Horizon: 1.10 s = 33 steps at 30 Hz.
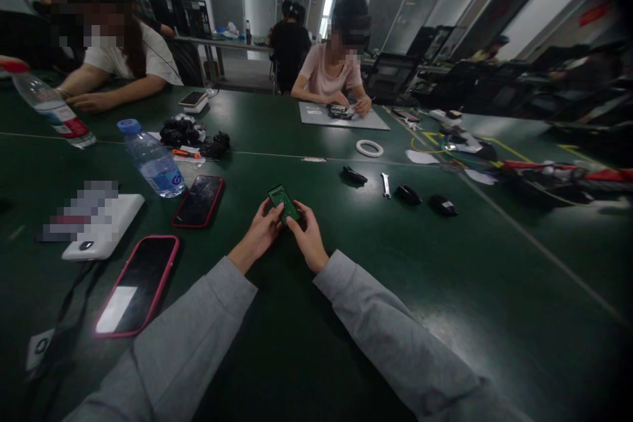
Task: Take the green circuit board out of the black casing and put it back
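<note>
Green-faced slab, phone or circuit board I can't tell, centre frame | left hand and right hand closed round it, apparently to steady it

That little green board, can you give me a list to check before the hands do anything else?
1. Green board held up by both hands: ok, the left hand and the right hand both grip it.
2. Board free of damage: cannot tell, it is too small in the picture.
3. Wrench easy to see: ok, it lies on the table with black pieces on either side.
4. Blue-capped bottle closed: ok, its cap is on.
5. Left sleeve clear of the nearer pink-cased phone: cannot tell, they look very close.
</note>
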Tool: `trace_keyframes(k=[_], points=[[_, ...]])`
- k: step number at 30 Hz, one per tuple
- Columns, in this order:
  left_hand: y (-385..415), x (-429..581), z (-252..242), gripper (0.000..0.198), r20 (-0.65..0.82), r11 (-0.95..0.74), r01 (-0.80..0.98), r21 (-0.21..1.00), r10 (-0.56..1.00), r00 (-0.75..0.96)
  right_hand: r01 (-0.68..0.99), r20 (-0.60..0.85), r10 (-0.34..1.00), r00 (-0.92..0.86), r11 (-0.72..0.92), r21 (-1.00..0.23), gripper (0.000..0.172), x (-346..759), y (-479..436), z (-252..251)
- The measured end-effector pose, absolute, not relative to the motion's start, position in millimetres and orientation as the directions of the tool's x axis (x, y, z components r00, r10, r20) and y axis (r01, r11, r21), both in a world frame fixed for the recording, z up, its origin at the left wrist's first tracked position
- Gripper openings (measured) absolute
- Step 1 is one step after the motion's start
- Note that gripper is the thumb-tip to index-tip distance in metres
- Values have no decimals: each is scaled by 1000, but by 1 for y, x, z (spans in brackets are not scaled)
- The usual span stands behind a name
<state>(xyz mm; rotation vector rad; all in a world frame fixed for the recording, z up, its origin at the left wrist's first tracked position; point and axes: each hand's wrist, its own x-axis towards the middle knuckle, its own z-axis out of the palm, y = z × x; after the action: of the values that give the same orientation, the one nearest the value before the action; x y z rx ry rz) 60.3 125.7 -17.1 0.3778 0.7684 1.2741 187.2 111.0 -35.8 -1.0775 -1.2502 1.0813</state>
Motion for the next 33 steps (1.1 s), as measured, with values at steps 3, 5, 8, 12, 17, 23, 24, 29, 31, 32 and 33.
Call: trace_keyframes(k=[3,5,8,12,17,23,24,29,31,32,33], points=[[126,60,-18,55,-300,272,-715,644,950,91,-49,150,988,30,151,-987,55,188,111,-34],[126,60,-18,56,-305,271,-715,645,949,85,-60,142,989,29,144,-988,54,189,110,-33],[126,59,-20,54,-289,262,-719,644,953,89,-69,138,990,32,140,-988,54,189,110,-34],[128,58,-22,52,-281,259,-717,647,955,92,-72,139,990,31,141,-987,53,188,111,-34],[131,57,-18,56,-283,251,-710,659,956,75,-75,153,988,24,154,-985,53,188,110,-34],[134,55,-15,54,-262,241,-695,678,962,79,-59,148,989,4,147,-987,52,190,111,-36],[134,55,-16,54,-265,244,-689,683,961,78,-56,147,989,5,147,-988,53,190,111,-36],[135,53,-17,58,-284,263,-674,691,955,82,-42,131,991,4,131,-991,55,189,111,-35],[135,52,-16,58,-283,263,-671,693,955,82,-44,127,992,-4,126,-991,55,190,110,-34],[135,52,-15,58,-285,266,-668,695,955,84,-48,124,992,-8,124,-991,54,191,110,-34],[135,52,-14,57,-287,271,-664,697,954,87,-51,121,993,-10,120,-991,53,191,110,-34]])
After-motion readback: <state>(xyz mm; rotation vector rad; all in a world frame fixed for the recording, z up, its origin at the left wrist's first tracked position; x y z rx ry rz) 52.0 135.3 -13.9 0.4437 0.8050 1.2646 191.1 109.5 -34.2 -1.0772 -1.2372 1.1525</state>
